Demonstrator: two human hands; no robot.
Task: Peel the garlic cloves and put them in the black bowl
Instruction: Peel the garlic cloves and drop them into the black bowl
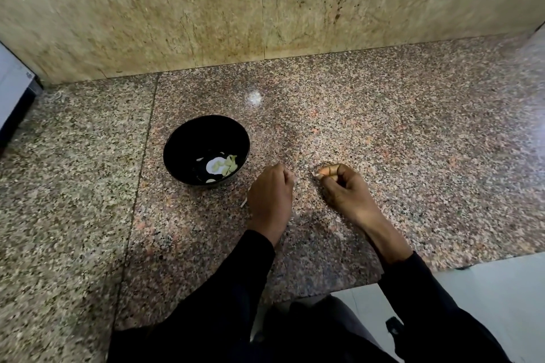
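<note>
A small garlic clove (320,174) is pinched by the curled right hand (343,186). The left hand (269,193) is curled; its hold cannot be told. Peeled cloves (228,166) are seen in the black bowl (182,141) nearby.

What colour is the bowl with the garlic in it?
The bowl is glossy black, seen in the head view.

Dim, soft overhead light; a small white glare spot on the worktop (383,115) at upper centre; edges bowed and slightly smeared
</note>
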